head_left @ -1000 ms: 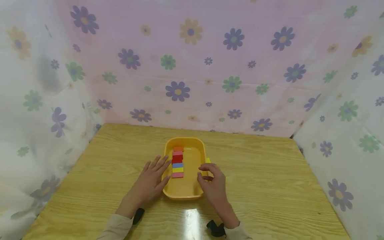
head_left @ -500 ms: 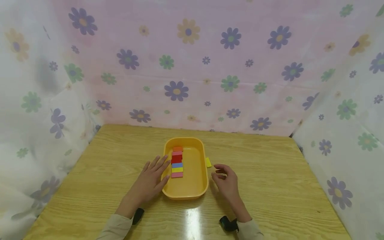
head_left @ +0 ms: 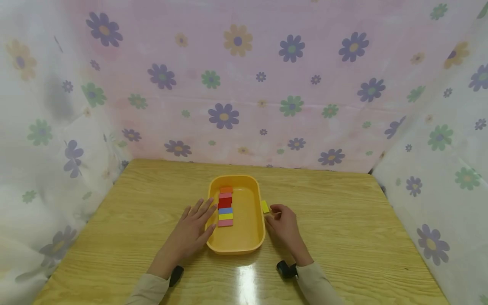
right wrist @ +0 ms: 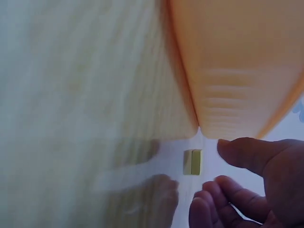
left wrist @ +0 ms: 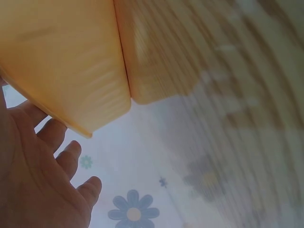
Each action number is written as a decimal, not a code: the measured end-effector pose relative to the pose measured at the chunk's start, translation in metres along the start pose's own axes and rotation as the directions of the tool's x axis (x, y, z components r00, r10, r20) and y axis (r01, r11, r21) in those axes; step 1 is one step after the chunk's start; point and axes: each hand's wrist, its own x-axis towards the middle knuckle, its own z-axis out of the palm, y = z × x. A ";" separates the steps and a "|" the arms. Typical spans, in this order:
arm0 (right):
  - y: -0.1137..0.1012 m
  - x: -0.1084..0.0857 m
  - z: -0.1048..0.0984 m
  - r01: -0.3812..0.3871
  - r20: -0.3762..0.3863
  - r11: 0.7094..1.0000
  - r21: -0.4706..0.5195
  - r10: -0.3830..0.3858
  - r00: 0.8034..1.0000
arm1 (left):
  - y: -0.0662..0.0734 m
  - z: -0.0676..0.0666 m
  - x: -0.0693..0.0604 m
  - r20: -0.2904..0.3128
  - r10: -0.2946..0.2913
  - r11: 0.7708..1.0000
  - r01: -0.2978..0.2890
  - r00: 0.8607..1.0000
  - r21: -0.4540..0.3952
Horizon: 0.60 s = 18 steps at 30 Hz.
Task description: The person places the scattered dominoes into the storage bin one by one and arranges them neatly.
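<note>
A yellow-orange plastic tray (head_left: 245, 237) stands on the table. Along its left inner side runs a row of small flat blocks: orange (head_left: 226, 190), pink, red, blue (head_left: 225, 210), yellow (head_left: 225, 216) and pink (head_left: 225, 223). My left hand (head_left: 190, 231) rests on the left rim with fingers spread, and the left wrist view shows the fingers (left wrist: 71, 154) along that rim. Outside the right wall lies a single yellow block (head_left: 265, 206), also seen in the right wrist view (right wrist: 195, 162). My right hand (head_left: 285, 224) is just beside it, thumb and fingers apart and holding nothing.
The wood-grain table (head_left: 343, 237) extends on both sides of the tray. A flowered curtain (head_left: 244, 84) encloses the back and sides. Light reflects off the table (head_left: 247, 284) in front of the tray.
My right hand has moved from over the tray's right rim out to the right, then forward and slightly left towards the yellow block. My left hand has stayed on the rim.
</note>
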 end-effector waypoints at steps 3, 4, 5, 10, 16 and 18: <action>-0.006 0.006 0.003 -0.035 0.012 0.999 -0.035 0.035 0.999 | 0.000 0.000 0.000 0.001 0.001 1.000 -0.001 1.000 0.010; -0.007 0.008 0.003 -0.049 0.017 0.998 -0.045 0.050 0.999 | 0.000 -0.001 0.000 0.001 0.001 1.000 -0.001 1.000 0.012; -0.009 0.010 0.004 -0.063 0.022 0.996 -0.061 0.065 0.998 | 0.000 -0.001 0.001 0.000 0.002 1.000 -0.002 1.000 0.014; -0.015 0.018 0.005 -0.076 0.047 0.986 -0.150 0.084 0.995 | 0.001 -0.004 0.002 0.007 -0.001 1.000 0.001 1.000 0.013; -0.018 0.026 0.008 -0.051 0.067 0.981 -0.186 0.064 0.996 | 0.000 -0.006 0.003 0.017 -0.007 1.000 0.007 1.000 0.011; -0.018 0.028 0.009 -0.054 0.070 0.983 -0.177 0.067 0.995 | 0.000 -0.007 0.003 0.019 -0.008 1.000 0.008 1.000 0.007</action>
